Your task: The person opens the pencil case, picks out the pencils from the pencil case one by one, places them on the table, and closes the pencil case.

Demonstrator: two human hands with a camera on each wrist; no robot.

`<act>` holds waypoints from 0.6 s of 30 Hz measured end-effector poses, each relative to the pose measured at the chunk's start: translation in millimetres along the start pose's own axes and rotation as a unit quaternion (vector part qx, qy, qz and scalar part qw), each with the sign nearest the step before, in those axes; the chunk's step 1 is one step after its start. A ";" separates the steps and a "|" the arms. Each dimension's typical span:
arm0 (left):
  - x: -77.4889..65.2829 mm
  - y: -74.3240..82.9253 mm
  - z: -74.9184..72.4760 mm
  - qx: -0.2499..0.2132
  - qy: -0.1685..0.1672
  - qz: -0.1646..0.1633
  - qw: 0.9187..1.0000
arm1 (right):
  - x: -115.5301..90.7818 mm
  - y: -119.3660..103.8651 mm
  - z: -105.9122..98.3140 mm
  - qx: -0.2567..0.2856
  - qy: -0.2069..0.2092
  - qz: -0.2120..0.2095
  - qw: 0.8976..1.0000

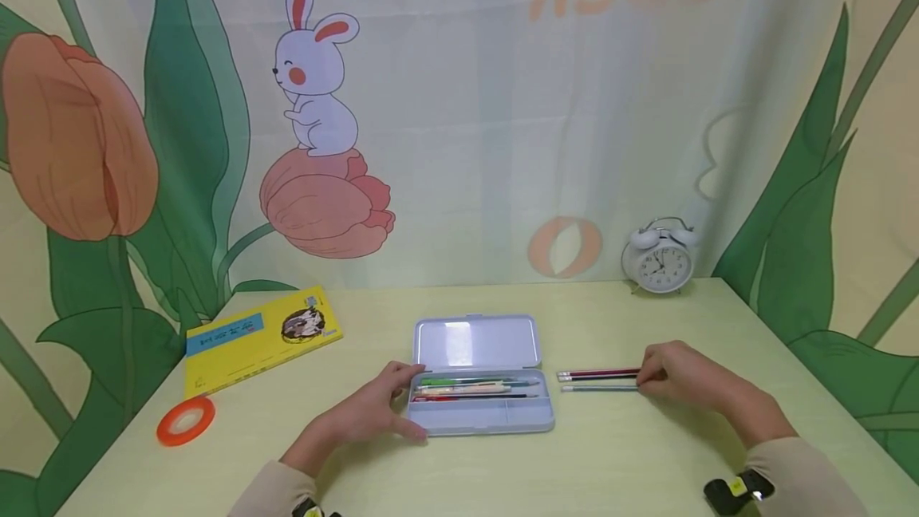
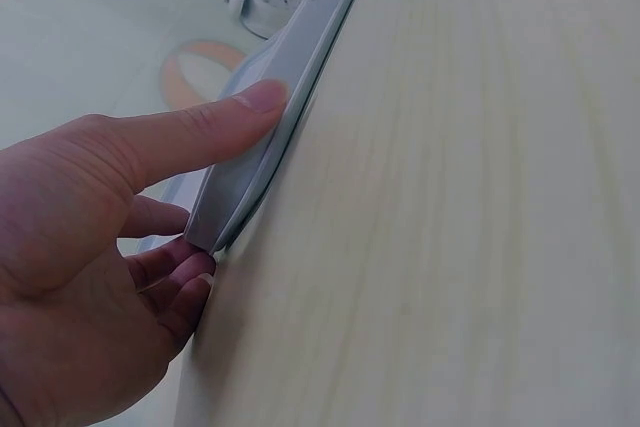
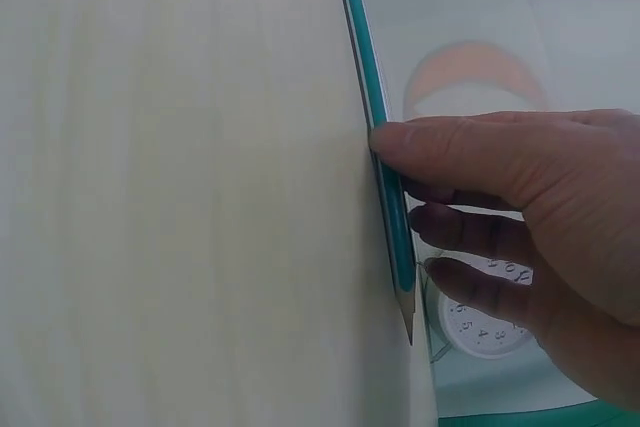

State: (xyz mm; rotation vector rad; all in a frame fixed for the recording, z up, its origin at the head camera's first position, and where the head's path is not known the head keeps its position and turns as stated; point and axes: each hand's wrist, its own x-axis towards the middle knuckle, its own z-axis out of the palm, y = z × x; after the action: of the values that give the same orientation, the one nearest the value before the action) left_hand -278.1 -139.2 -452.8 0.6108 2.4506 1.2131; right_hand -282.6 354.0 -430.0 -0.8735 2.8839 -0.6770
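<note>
My left hand (image 1: 362, 407) holds the left end of a pale lilac pencil case (image 1: 459, 421), which lies with its lid raised. In the left wrist view, the thumb presses the case's side (image 2: 255, 152) while the other fingers curl at its corner. Several pens and pencils (image 1: 467, 388) lie in the long back compartment; two smaller compartments are in front. To the right of the case, my right hand (image 1: 692, 377) pinches a teal pencil (image 3: 395, 217) near its sharpened end, low over the table. Dark red and black pencils (image 1: 596, 374) lie just behind it, partly covered by the hand.
A white twin-bell alarm clock (image 1: 662, 262) stands at the back right. On the left lie a yellow book (image 1: 262, 341) and an orange roll of tape (image 1: 186, 421). A printed curtain (image 1: 459, 102) hangs behind the pale table (image 1: 502, 477).
</note>
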 end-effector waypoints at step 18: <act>-0.1 1.5 -0.1 -0.002 0.001 0.007 1.000 | 3.2 2.5 1.2 -0.048 0.037 -0.008 0.998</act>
State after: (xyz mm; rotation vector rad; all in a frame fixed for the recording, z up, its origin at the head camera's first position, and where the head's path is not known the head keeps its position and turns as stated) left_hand -277.7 -138.6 -451.5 0.6271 2.4477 1.2248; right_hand -286.3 353.7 -431.9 -0.9023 3.0014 -0.5886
